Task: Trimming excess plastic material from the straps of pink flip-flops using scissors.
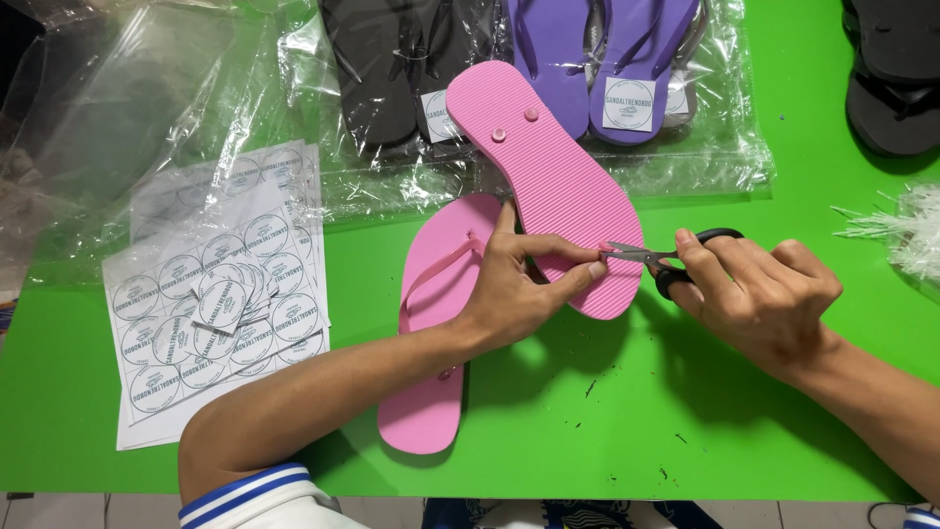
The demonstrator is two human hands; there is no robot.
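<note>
We see the left hand (pixel 511 286) pinching the edge of an upturned pink foam flip-flop sole (pixel 548 176) that lies across a second pink flip-flop (pixel 436 333) on the green table (pixel 685 421). The right hand (pixel 754 289) grips small black-handled scissors (pixel 666 257), blades barely parted at the left fingertips (pixel 592 269). Round sticker sheets (pixel 215 294) lie to the left.

ribbed matt foam sandal (pixel 553 186), glossy plastic bags (pixel 392 176)

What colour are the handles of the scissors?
Black. The scissors sit in the right hand, clearest in the head view.
</note>
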